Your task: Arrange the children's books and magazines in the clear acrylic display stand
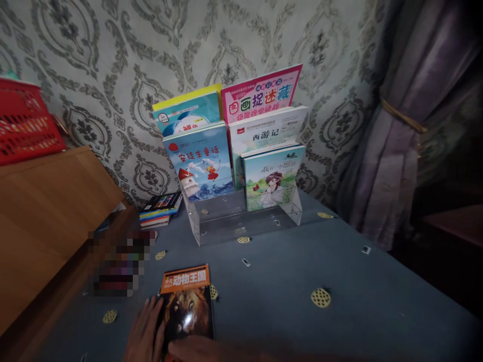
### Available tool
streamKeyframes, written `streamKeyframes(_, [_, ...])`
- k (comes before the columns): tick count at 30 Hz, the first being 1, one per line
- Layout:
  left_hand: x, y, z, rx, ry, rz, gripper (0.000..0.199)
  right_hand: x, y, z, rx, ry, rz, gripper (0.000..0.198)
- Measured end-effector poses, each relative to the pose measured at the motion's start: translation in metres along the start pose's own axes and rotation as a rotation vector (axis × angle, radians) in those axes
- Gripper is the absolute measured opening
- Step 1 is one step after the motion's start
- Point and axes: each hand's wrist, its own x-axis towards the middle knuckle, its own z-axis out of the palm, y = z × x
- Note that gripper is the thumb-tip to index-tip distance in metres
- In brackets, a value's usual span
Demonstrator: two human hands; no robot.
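Observation:
A book with a lion on its cover and an orange title band (pixel 188 311) lies face up on the table near the bottom of the view. Along its left edge rests my left hand (pixel 145 329), fingers stretched out and touching the cover's side. My right hand (pixel 194 348) reaches across the book's lower end from the right; it is blurred and cut off by the frame, so its grip is unclear. Beyond stands a clear acrylic book stand (pixel 226 229) with several books in tiers, among them a blue storybook (pixel 206 163) and a green-covered book (pixel 273 181).
A small stack of books (pixel 160 208) lies left of the stand. Nearer, a pixelated patch (pixel 118 264) hides some items. A wooden cabinet (pixel 49 216) with a red basket (pixel 28 120) borders the left. Patterned wallpaper is behind; a tied curtain (pixel 388 166) hangs at right.

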Motion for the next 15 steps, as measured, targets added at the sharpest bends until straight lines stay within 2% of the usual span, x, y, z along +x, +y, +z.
streamKeyframes(5, [-0.003, 0.000, 0.005, -0.025, 0.045, 0.004, 0.075, 0.014, 0.019, 0.019, 0.044, -0.035, -0.042, 0.054])
streamKeyframes(9, [-0.008, 0.003, 0.008, -0.068, 0.047, -0.029, 0.071, 0.011, 0.023, 0.032, -0.132, 0.070, 0.003, 0.036])
streamKeyframes(12, [-0.014, 0.006, 0.015, -0.073, 0.021, -0.076, 0.067, 0.006, 0.021, 0.028, -0.248, 0.142, 0.000, 0.030])
streamKeyframes(15, [-0.020, 0.017, 0.024, -0.063, 0.021, -0.111, 0.069, 0.004, 0.017, 0.018, -0.313, 0.142, -0.030, 0.030])
